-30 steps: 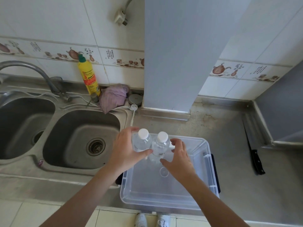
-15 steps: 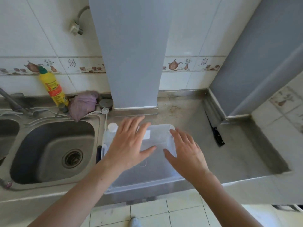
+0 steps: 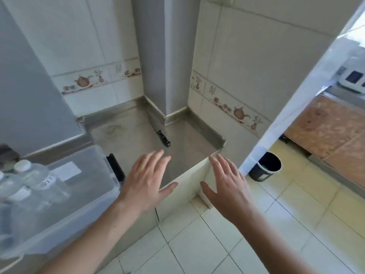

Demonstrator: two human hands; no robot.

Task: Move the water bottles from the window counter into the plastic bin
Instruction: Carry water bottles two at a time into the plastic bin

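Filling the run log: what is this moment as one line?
left hand: open, empty | right hand: open, empty | bottles: in plastic bin | knife: on counter

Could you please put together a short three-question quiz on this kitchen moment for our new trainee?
1. True or false: the left hand is gripping a bottle.
2. Where do the water bottles sit? A) on the floor B) in the plastic bin C) in the dark bucket
3. Fill in: the black-handled knife lies on the steel ____.

Key
1. False; it is open and empty, like the right hand.
2. B
3. Counter
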